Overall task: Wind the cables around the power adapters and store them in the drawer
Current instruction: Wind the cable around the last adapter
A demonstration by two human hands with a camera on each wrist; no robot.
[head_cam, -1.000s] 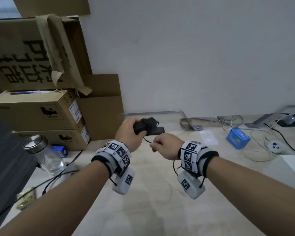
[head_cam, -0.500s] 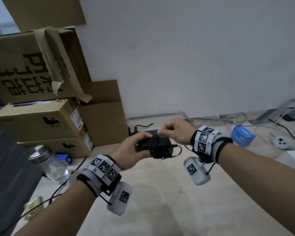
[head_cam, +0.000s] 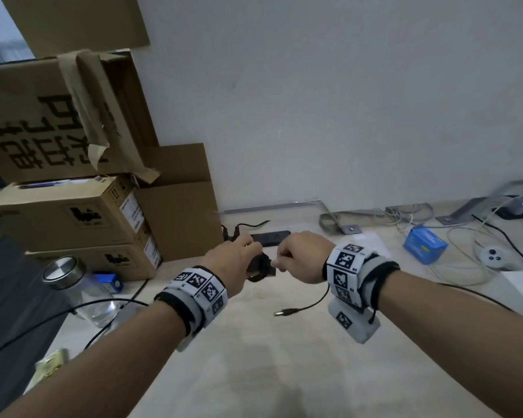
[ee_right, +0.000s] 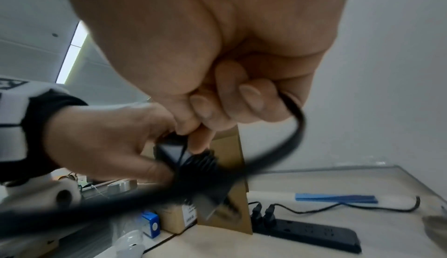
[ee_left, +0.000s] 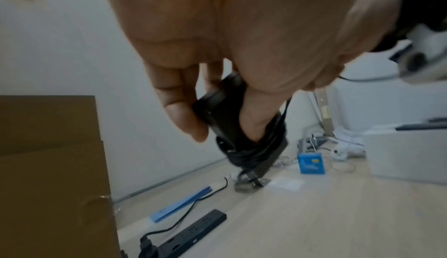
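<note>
A black power adapter [head_cam: 261, 268] [ee_left: 244, 128] [ee_right: 193, 164] with several turns of thin black cable round it is held above the desk. My left hand [head_cam: 236, 263] [ee_left: 208, 124] grips the adapter's body between thumb and fingers. My right hand [head_cam: 296, 256] [ee_right: 229, 101] is right beside it, its curled fingers pinching the cable [ee_right: 285, 143]. The loose cable end with its plug [head_cam: 286, 312] hangs below my right wrist, just over the desk. No drawer shows in any view.
A black power strip [head_cam: 271, 237] [ee_right: 309, 232] lies by the wall behind my hands. Stacked cardboard boxes [head_cam: 73, 212] stand at the left with a glass jar [head_cam: 73, 285] in front. A blue box [head_cam: 424, 244], white cables and a white remote [head_cam: 492, 256] lie at the right.
Both hands came lower and closer together. My right hand swung from above the adapter round to its right side, bringing the cable along, and the plug end now dangles in sight.
</note>
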